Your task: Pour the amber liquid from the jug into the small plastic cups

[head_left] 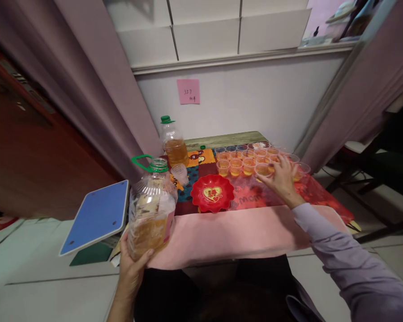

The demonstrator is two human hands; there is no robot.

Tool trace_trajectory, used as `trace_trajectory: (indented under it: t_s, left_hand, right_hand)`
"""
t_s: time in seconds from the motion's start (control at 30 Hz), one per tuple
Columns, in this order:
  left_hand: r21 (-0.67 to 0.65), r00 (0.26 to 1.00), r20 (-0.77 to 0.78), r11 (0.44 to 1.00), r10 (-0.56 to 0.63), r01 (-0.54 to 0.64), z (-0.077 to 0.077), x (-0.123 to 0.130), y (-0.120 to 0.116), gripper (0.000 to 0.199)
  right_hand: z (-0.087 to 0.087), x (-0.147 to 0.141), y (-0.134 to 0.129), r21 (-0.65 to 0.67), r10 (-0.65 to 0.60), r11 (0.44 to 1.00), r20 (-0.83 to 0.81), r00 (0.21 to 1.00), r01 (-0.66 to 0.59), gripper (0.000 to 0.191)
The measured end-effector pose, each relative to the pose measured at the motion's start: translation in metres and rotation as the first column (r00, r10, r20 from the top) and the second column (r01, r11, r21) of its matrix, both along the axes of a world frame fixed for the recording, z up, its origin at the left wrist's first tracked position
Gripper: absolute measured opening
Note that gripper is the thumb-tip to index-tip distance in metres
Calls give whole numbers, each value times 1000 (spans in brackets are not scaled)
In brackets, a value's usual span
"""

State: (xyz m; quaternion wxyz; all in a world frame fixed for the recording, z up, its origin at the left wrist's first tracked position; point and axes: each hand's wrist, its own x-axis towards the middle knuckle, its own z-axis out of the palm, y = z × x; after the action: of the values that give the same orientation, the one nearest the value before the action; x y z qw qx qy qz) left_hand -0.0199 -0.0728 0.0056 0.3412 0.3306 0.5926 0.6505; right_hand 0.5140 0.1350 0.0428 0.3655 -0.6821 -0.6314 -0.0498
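My left hand (134,259) is wrapped round the lower part of a big clear plastic jug (151,219) with amber liquid in its lower part. The jug is uncapped, with a green handle ring at its neck, and stands upright at the table's left front. My right hand (282,179) pinches the rim of a clear plastic cup (263,170) holding amber liquid, in the front row. Several similar cups (235,167) stand in rows beside and behind it, most with amber liquid. Between my hands sits a red scalloped plate (195,197) with a heart design.
A second jug (176,150) with a green cap stands at the back left. Near it are a stack of clear cups (179,173) and a loose green cap (202,147). A pink cloth (228,232) covers the front edge. A blue board (97,214) is at left.
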Motion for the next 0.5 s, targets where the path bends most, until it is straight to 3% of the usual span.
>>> trace_trajectory:
  t_s: [0.1,0.2,0.5]
  left_hand:
    - [-5,1000,-10,1000,-23,23,-2,-4,0,123]
    - [-21,1000,-9,999,-25,25,-1,-5,0,123]
    - [-19,1000,5,1000,4,-4,2,2,0,126]
  right_hand:
    - [-6,37,4,-58,-126,990,23,992,127,65]
    - [-11,59,7,-96,-164,982,9,986,164,66]
    - [-19,68,11,-150,-236,956,115,965,252,69]
